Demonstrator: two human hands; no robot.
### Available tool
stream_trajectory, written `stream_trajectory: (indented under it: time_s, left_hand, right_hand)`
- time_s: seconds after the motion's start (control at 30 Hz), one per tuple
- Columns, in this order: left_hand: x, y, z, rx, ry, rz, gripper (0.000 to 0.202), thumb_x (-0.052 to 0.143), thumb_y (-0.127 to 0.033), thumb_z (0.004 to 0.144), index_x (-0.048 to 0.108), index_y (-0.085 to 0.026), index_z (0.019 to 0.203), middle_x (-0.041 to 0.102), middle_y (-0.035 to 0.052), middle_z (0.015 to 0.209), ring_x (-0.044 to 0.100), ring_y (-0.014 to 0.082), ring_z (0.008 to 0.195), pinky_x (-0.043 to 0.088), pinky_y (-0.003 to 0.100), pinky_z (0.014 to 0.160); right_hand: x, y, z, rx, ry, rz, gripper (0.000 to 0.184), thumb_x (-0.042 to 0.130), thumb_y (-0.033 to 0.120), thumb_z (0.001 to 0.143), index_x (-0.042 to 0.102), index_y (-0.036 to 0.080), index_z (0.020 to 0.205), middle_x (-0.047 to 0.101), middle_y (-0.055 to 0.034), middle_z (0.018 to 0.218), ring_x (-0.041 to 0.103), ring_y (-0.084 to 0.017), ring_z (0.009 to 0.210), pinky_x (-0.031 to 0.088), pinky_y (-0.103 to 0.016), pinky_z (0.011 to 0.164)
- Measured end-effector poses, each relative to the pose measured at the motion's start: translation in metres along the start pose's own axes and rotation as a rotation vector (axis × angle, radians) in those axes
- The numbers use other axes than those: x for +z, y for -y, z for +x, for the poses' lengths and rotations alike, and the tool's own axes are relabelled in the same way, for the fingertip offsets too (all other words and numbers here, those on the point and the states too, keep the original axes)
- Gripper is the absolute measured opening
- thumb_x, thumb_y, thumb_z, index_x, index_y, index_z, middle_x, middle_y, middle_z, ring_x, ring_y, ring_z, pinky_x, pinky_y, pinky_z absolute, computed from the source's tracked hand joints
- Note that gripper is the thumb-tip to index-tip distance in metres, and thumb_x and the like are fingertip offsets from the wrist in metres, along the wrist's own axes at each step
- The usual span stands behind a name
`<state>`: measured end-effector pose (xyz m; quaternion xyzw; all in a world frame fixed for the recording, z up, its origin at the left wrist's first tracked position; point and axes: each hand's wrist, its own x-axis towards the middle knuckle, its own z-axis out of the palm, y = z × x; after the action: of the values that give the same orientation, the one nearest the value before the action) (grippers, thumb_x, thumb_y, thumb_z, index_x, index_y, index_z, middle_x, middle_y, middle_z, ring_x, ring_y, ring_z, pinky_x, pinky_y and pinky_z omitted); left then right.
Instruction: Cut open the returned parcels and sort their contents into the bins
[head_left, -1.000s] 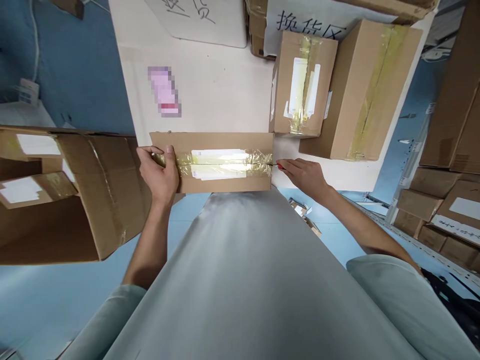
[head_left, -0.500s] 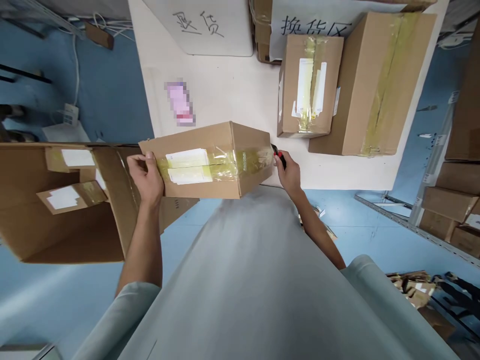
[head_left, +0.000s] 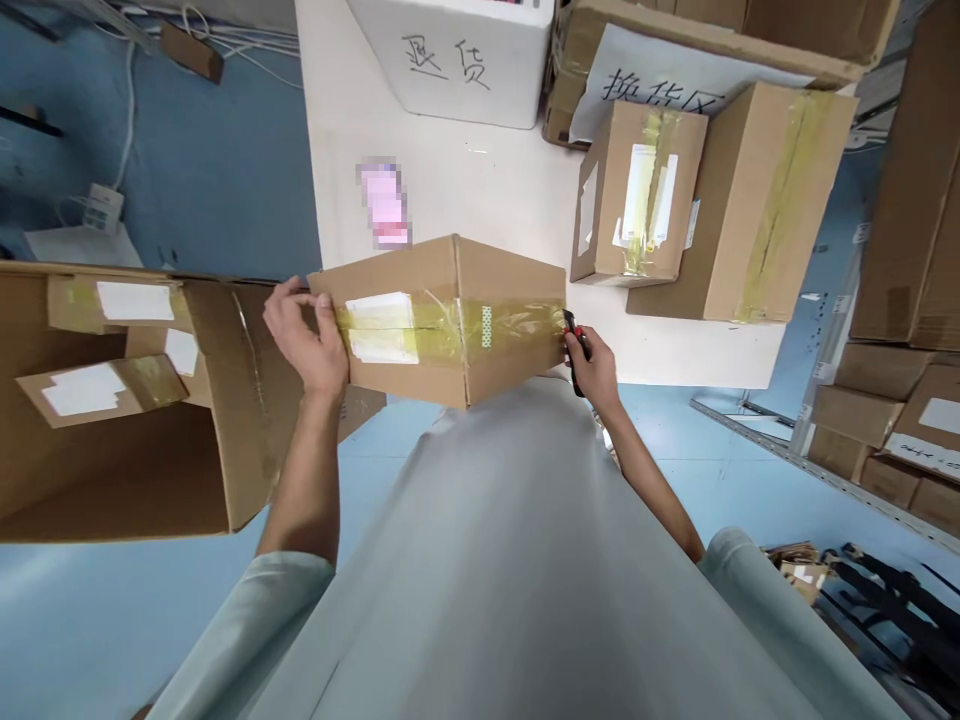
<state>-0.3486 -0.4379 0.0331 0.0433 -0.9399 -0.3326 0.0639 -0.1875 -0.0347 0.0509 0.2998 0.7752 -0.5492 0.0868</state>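
A taped cardboard box (head_left: pixel 420 380) is tilted at the table's near edge, with one corner toward me. Yellowish clear tape runs across its two visible sides, and white labels lie under it on the left side. My left hand (head_left: pixel 311 340) grips the box's left end, thumb at the front edge and fingers bent behind. In my right hand (head_left: pixel 596 370) is a black and red utility knife (head_left: pixel 576 350), closed in the fingers. Its tip is at the box's right end, by the tape; whether the blade is out I cannot tell.
Two taped boxes, a smaller one (head_left: pixel 645 200) and a larger one (head_left: pixel 780 210), stand on the white table (head_left: pixel 480 190) at right. Behind are a white bin (head_left: pixel 465 90) and an open carton (head_left: pixel 577 90). A large open carton (head_left: pixel 255 400) with several small boxes stands left.
The box has turned so that its right side faces me more. My right hand and the knife have moved slightly right and down. The whole view has shifted a little.
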Motion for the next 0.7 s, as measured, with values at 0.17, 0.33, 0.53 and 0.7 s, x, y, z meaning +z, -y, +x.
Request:
stream_trajectory:
  time_s: [0.17, 0.33, 0.53, 0.7]
  left_hand:
    - [0.042, -0.009, -0.006, -0.030, 0.115, -0.063, 0.015, 0.058, -0.036, 0.115, 0.062, -0.025, 0.105, 0.067, 0.0126, 0.148, 0.057, 0.0314, 0.152, 0.038, 0.056, 0.135]
    - [0.101, -0.024, -0.028, -0.061, 0.362, -0.151, 0.011, 0.055, -0.028, 0.114, 0.063, -0.023, 0.109, 0.068, 0.0146, 0.133, 0.062, 0.0295, 0.137, 0.044, 0.054, 0.129]
    - [0.124, -0.037, -0.044, -0.149, 0.688, -0.279, 0.013, 0.065, -0.038, 0.103, 0.070, -0.027, 0.108, 0.077, 0.0124, 0.121, 0.072, 0.0329, 0.117, 0.060, 0.053, 0.109]
    - [0.086, -0.043, -0.004, -0.050, 0.676, -0.446, 0.042, 0.066, -0.053, 0.104, 0.075, -0.022, 0.132, 0.075, 0.0177, 0.148, 0.077, 0.0290, 0.118, 0.065, 0.048, 0.106]
  right_hand:
    - [-0.039, 0.022, -0.032, -0.030, -0.195, -0.170, 0.057, 0.053, 0.077, 0.109, 0.072, 0.023, 0.108, 0.067, -0.0001, 0.084, 0.062, -0.020, 0.076, 0.055, -0.032, 0.075]
    - [-0.057, 0.061, -0.063, -0.110, -0.436, -0.409, 0.060, 0.052, 0.073, 0.113, 0.079, 0.019, 0.121, 0.081, -0.0074, 0.105, 0.069, -0.022, 0.091, 0.056, -0.031, 0.084]
    - [-0.030, 0.089, -0.076, -0.087, -0.524, -0.710, 0.060, 0.043, 0.064, 0.119, 0.082, 0.021, 0.135, 0.087, -0.0145, 0.109, 0.080, -0.030, 0.093, 0.059, -0.035, 0.084]
    - [-0.024, 0.100, -0.080, -0.149, -0.568, -0.822, 0.061, 0.038, 0.061, 0.120, 0.081, 0.021, 0.137, 0.085, -0.0186, 0.128, 0.082, -0.033, 0.113, 0.062, -0.040, 0.091]
